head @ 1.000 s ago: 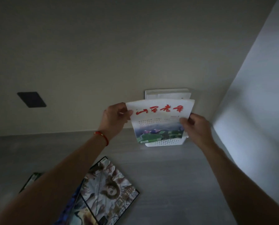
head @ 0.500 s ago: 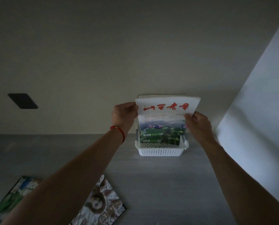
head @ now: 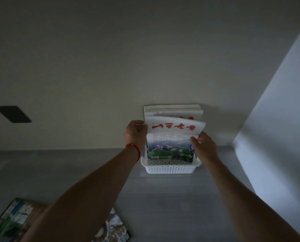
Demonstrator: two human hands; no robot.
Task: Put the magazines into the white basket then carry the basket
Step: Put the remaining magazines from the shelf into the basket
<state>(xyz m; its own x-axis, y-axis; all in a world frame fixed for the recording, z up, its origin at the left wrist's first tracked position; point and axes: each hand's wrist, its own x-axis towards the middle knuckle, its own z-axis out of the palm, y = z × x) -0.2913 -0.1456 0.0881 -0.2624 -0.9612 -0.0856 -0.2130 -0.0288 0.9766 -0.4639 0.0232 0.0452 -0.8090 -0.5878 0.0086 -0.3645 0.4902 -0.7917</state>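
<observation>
Both hands' grip closed on magazine (head: 173, 137), left hand (head: 136, 135), right hand (head: 204, 147), over white basket (head: 170, 169) at frame centre, more magazines (head: 173, 110) behind.

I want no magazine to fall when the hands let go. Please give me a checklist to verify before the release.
1. Magazine bottom edge inside basket: ok.
2. Left hand grips left edge: ok.
3. Right hand grips right edge: ok.
4. Magazine rests on basket floor: cannot tell, bottom is hidden.
5. Magazine straight: not ok, top corner curls forward.
6. Stack behind stands against wall: ok.
</observation>
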